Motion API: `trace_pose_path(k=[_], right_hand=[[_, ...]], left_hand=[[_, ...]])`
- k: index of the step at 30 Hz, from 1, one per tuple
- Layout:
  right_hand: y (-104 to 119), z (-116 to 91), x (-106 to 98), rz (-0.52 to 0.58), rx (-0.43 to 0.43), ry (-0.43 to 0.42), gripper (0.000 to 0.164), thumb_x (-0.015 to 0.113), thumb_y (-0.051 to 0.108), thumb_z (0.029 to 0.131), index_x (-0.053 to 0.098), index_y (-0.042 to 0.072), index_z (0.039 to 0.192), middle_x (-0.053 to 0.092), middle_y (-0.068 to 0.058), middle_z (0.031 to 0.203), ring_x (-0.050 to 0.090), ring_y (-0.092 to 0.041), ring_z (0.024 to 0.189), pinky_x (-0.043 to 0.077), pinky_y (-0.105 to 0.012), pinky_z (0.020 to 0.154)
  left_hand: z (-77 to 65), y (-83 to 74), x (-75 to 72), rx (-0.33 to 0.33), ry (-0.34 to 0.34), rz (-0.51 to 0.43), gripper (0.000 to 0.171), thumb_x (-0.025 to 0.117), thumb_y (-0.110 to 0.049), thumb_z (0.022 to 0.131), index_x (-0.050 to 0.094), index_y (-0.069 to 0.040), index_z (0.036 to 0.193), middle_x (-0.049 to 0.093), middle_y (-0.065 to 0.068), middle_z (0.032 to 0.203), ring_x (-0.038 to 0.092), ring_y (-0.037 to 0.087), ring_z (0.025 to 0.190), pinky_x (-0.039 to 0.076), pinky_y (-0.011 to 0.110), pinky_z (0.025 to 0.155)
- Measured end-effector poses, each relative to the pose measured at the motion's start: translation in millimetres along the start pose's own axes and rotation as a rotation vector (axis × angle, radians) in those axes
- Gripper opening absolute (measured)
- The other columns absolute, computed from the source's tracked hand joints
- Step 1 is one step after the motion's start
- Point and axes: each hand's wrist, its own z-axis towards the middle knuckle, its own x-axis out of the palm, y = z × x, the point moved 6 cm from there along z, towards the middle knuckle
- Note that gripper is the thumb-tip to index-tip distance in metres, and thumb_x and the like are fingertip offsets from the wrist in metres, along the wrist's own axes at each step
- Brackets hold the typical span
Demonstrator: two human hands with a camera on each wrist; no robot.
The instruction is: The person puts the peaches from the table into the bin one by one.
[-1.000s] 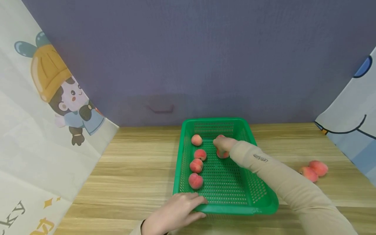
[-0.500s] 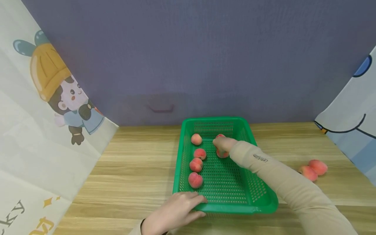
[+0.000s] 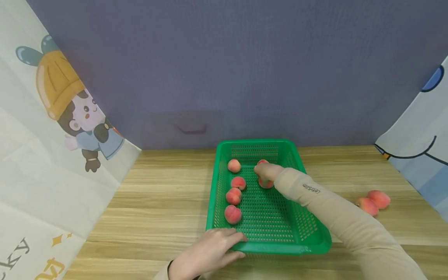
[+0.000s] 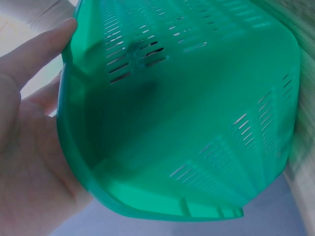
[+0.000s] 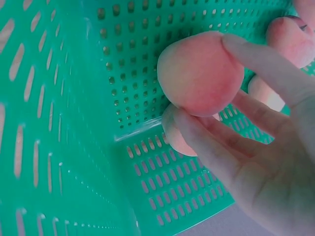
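Note:
In the head view a green plastic basket [image 3: 267,248] stands on the table. My right hand [image 3: 268,171] reaches into its far part and holds a peach [image 5: 202,73] between thumb and fingers, close over the basket floor. Just beyond it a second peach [image 5: 178,135] is partly hidden by the fingers. My left hand [image 3: 211,249] grips the basket's near rim at the left corner; the left wrist view shows its fingers [image 4: 47,46] at the rim. Several peaches [image 3: 233,196] form a row along the basket's left side.
Two more peaches [image 3: 368,206] lie touching on the wooden table [image 3: 157,202], right of the basket and beyond my right sleeve [image 3: 336,210]. A dark blue-grey panel [image 3: 224,77] rises behind the basket. Printed cloths [image 3: 42,186] hang at both sides.

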Motion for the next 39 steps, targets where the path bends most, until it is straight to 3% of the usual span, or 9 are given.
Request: trace_pose_path(k=[3,6,12,19,31,39], right_hand=[[3.4,0.6,-1.8,-0.149,-0.040,-0.002,0.023,0.057,-0.010,0.075,0.043,0.007,0.081,0.036,-0.005,0.076,0.031,-0.018,0.067,0.027,-0.028,0.056],[4.8,1.7,-2.8,-0.220,-0.051,-0.001,0.020,0.060,-0.008,0.075,0.048,0.008,0.081,0.037,-0.003,0.074,0.032,-0.016,0.065,0.028,-0.027,0.054],[5.3,2.0,-3.5,-0.189,-0.060,-0.005,0.020,0.064,-0.004,0.076,0.053,0.005,0.091,0.051,-0.005,0.087,0.041,-0.016,0.068,0.035,-0.026,0.055],[7.9,2.3,-1.8,-0.225,-0.070,0.006,0.028,0.068,0.003,0.076,0.054,0.001,0.100,0.055,-0.007,0.091,0.046,-0.016,0.069,0.039,-0.025,0.056],[11.0,-1.2,-6.0,-0.241,-0.076,0.007,0.028,0.069,0.004,0.074,0.055,0.003,0.098,0.055,-0.004,0.087,0.047,-0.015,0.070,0.043,-0.026,0.060],[21.7,-9.5,-16.0,-0.288,-0.128,-0.011,0.028,0.072,0.007,0.072,0.059,0.003,0.097,0.059,-0.005,0.088,0.055,-0.017,0.078,0.047,-0.030,0.067]], left_hand=[[0.2,-0.1,-0.1,0.000,-0.001,0.001,0.020,0.066,-0.025,0.079,0.059,-0.014,0.095,0.057,-0.010,0.078,0.050,-0.005,0.070,0.039,0.005,0.065],[0.4,-0.4,0.1,-0.001,0.000,0.002,0.020,0.067,-0.024,0.078,0.060,-0.014,0.094,0.057,-0.010,0.078,0.050,-0.005,0.069,0.039,0.005,0.064],[0.3,-0.6,0.9,-0.004,0.006,-0.001,0.020,0.066,-0.024,0.079,0.060,-0.014,0.095,0.058,-0.010,0.079,0.050,-0.005,0.070,0.039,0.005,0.065],[0.0,-0.5,0.8,-0.007,0.006,0.006,0.020,0.066,-0.025,0.079,0.060,-0.015,0.095,0.058,-0.010,0.080,0.051,-0.005,0.071,0.040,0.006,0.065],[-0.1,-0.4,0.8,-0.008,0.013,0.017,0.019,0.064,-0.027,0.080,0.059,-0.015,0.095,0.057,-0.011,0.080,0.051,-0.005,0.072,0.040,0.007,0.065],[-0.1,-0.1,0.4,-0.009,0.013,0.018,0.019,0.064,-0.027,0.081,0.059,-0.015,0.095,0.057,-0.011,0.080,0.051,-0.005,0.072,0.040,0.007,0.065]])
